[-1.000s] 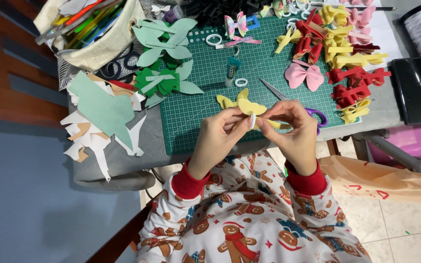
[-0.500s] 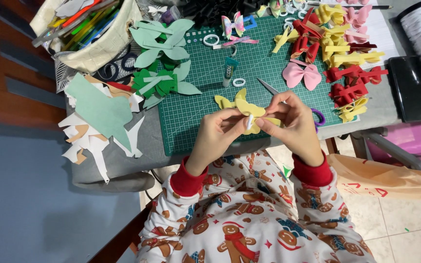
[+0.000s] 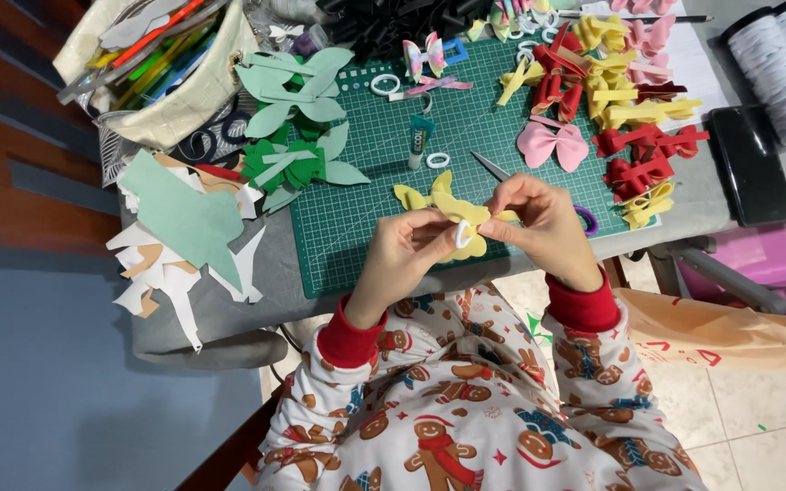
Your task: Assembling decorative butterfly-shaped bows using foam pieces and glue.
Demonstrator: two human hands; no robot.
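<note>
We pinch the yellow foam bow [image 3: 455, 211] between left hand [image 3: 408, 247] and right hand [image 3: 539, 218], above the green cutting mat [image 3: 357, 218]. The white ring [image 3: 462, 235] could slip off if our fingers loosen.

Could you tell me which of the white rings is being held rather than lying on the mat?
The white ring pinched against the yellow bow.

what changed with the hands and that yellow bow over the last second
Both hands kept hold of the yellow foam bow piece and drew it slightly nearer the body. The left hand now pinches a small white ring against it; the right hand grips its right end. The green cutting mat, glue tube and finished bows stayed put.
</note>
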